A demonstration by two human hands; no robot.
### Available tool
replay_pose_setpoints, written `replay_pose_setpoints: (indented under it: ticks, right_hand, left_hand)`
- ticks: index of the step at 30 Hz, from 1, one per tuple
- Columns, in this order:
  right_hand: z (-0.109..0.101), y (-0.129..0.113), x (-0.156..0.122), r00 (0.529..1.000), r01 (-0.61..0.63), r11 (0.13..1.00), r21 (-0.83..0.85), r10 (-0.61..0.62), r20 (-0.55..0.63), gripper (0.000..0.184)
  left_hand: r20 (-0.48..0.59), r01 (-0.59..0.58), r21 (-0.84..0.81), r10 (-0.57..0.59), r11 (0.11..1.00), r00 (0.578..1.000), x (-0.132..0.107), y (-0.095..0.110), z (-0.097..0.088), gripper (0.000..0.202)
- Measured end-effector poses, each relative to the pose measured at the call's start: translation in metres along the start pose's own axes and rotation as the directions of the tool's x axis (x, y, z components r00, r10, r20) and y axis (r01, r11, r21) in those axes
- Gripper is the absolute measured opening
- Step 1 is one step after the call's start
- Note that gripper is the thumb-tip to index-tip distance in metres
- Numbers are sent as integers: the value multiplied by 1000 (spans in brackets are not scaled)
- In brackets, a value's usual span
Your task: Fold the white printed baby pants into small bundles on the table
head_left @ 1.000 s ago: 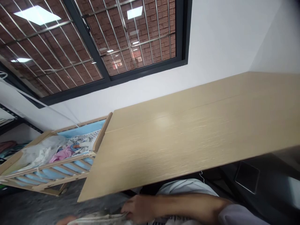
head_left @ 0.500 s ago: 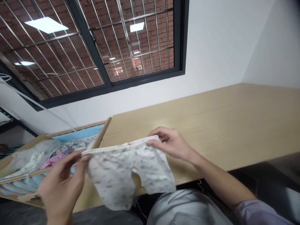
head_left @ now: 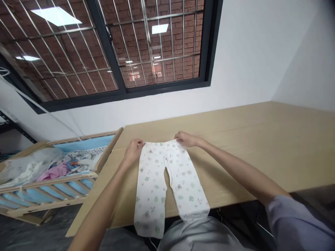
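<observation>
A small pair of white pants with a green and grey print is stretched out in front of me. Its waistband points toward the window, and both legs run toward my body, their cuffs hanging past the near table edge. My left hand pinches the left corner of the waistband. At the right corner, my right hand grips the waistband between thumb and fingers. Most of the fabric lies over the wooden table.
Left of the table stands a wooden crib with blue lining, holding pink and white clothes and a clear plastic bag. A barred window and a white wall rise behind the table.
Both hands have moved forward over the table, taking the waistband away from my body. The pants, bunched and hanging before, are now spread with the legs extended.
</observation>
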State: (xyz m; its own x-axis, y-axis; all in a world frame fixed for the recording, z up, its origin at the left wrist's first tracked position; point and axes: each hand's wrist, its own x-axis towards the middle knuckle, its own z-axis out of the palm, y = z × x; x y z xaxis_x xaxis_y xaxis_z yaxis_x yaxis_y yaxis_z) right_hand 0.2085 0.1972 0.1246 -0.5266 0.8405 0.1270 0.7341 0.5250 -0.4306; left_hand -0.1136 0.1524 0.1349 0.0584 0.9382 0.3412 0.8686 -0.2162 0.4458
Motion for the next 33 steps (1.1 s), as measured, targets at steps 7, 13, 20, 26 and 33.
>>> replay_pose_setpoints:
  ticks: [7, 13, 20, 26, 33]
  right_hand:
    - [40, 49, 60, 983, -183, 982, -45, 184, 13, 32]
    - [55, 71, 82, 955, -298, 953, -64, 298, -10, 29]
    - [61, 83, 84, 932, -363, 930, -56, 360, -51, 37]
    - [60, 87, 89, 921, -388, 922, -4, 388, -34, 29]
    - [62, 85, 87, 898, -440, 898, -26, 440, 9, 25]
  left_hand:
    - [114, 143, 102, -154, 984, 982, 51, -17, 65, 21]
    - [141, 202, 170, -227, 965, 964, 61, -14, 93, 38]
    - [84, 176, 188, -194, 966, 977, 45, 18, 87, 35]
    - [279, -114, 79, 88, 990, 956, -31, 91, 88, 27]
    - [594, -415, -38, 355, 909, 722, -149, 172, 127, 64]
